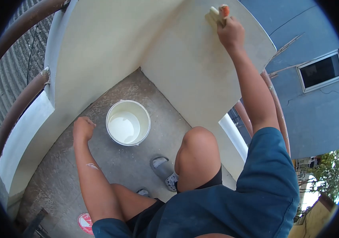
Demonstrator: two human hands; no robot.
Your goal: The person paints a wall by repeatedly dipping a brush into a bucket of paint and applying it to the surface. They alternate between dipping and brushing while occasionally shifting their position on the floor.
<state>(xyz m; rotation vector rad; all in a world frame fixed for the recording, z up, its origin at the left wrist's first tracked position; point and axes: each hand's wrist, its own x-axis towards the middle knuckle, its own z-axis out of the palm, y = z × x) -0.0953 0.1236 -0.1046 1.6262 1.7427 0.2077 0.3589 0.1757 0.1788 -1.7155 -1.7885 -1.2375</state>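
My right hand [232, 33] is stretched far out at the top, its fingers wrapped around a paint roller [214, 14] with a pale sleeve and an orange handle end. The roller is against the cream wall [193, 51], and part of it is hidden by my fingers. My left hand [84, 127] hangs closed in a loose fist, left of the bucket, with nothing visible in it. A white bucket [148, 126] stands upright on the floor between my arms, with white paint [124, 126] in the bottom. My left hand does not touch it.
Low curved walls close in the grey concrete floor [98, 158]. Brown metal rails [8, 119] run along the left, with more rails on the right. My knee [199, 146] and slippered foot [162, 168] are near the bucket. A red-and-white round item [85, 223] lies at lower left.
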